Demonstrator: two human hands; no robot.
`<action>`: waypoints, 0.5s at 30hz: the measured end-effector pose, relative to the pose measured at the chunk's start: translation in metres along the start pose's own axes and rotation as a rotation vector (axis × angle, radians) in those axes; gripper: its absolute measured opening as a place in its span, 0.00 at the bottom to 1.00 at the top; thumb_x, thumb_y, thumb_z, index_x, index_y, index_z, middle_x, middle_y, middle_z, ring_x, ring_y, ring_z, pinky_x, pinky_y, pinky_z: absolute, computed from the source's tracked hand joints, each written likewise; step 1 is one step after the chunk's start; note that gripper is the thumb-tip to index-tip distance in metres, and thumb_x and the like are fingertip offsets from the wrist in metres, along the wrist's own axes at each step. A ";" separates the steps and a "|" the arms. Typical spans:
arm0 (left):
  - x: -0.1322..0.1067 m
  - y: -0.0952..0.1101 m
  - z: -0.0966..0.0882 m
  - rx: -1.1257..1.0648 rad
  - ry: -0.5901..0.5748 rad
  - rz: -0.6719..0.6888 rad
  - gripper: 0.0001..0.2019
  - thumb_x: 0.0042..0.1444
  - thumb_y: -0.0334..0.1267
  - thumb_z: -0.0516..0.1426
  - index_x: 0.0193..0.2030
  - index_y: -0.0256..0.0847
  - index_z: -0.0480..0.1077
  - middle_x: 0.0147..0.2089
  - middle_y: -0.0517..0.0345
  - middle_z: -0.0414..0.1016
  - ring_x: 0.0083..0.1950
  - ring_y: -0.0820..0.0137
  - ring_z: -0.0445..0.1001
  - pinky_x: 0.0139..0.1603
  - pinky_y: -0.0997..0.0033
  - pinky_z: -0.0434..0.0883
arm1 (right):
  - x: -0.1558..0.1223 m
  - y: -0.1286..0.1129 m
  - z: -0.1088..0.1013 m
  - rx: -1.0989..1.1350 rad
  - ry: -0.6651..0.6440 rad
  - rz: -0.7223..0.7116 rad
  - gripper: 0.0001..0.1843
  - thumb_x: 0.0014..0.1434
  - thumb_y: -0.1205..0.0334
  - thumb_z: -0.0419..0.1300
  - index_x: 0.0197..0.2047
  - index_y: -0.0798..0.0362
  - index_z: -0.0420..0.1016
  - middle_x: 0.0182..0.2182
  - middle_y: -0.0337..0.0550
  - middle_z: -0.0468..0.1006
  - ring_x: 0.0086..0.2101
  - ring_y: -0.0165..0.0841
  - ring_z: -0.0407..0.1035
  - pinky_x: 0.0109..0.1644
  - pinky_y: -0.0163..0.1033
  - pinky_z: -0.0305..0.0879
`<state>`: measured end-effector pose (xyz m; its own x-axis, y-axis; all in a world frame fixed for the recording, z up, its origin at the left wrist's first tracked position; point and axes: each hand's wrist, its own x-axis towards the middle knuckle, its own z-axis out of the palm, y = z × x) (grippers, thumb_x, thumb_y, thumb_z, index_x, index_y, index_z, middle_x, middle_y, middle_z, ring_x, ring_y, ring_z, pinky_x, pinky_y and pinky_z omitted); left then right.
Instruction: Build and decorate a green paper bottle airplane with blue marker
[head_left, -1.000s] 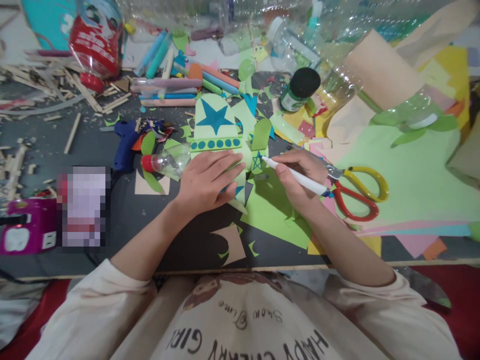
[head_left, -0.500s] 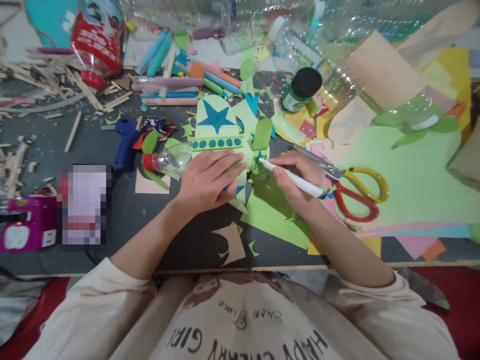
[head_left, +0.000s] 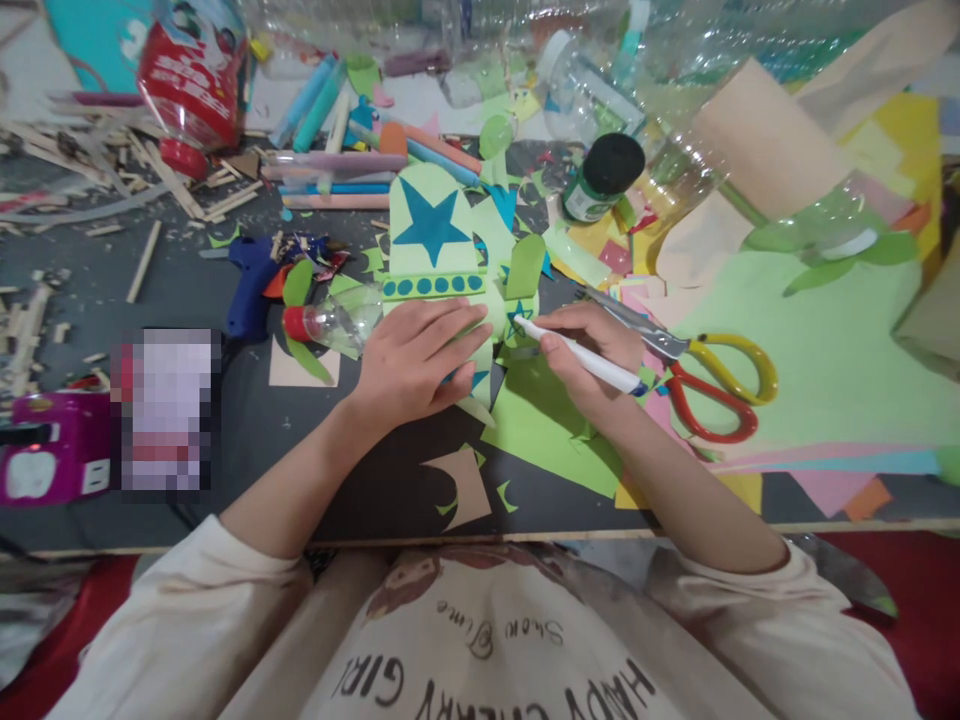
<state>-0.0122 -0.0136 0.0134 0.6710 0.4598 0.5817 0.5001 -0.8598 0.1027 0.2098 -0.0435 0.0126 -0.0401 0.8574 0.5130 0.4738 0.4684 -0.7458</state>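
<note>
My right hand (head_left: pixel 596 350) grips a white marker pen (head_left: pixel 577 350), its tip touching a small blue star outline (head_left: pixel 519 320) drawn on a light green paper piece. My left hand (head_left: pixel 424 358) lies flat, fingers stretched out, over the pale green paper (head_left: pixel 480 405); part of what is under the palm is hidden. Above the left fingers stands out a big blue star (head_left: pixel 431 222) on a rounded paper flap, with a green strip (head_left: pixel 435 286) of blue dots below it. A clear bottle with a red cap (head_left: pixel 298 324) and green paper leaves shows just left of my left hand.
Scissors with red and yellow handles (head_left: pixel 712 430) lie right of my right hand. A dark-lidded jar (head_left: pixel 604 180) stands behind. A blue glue gun (head_left: pixel 251 290), a pixelated phone-like object (head_left: pixel 169 410) and a purple box (head_left: pixel 60 450) are on the left. Paper scraps and clear bottles crowd the back.
The pen tip has shifted very slightly left on the star outline, with my right hand following. The large blue star's flap has tilted a little. My left hand stays in place.
</note>
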 end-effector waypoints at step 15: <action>0.003 0.001 0.001 0.030 0.080 0.043 0.13 0.60 0.33 0.54 0.50 0.36 0.71 0.50 0.48 0.81 0.53 0.59 0.79 0.51 0.59 0.75 | -0.001 0.002 0.003 0.086 0.035 -0.058 0.05 0.61 0.61 0.61 0.35 0.50 0.79 0.27 0.38 0.81 0.26 0.28 0.74 0.29 0.33 0.68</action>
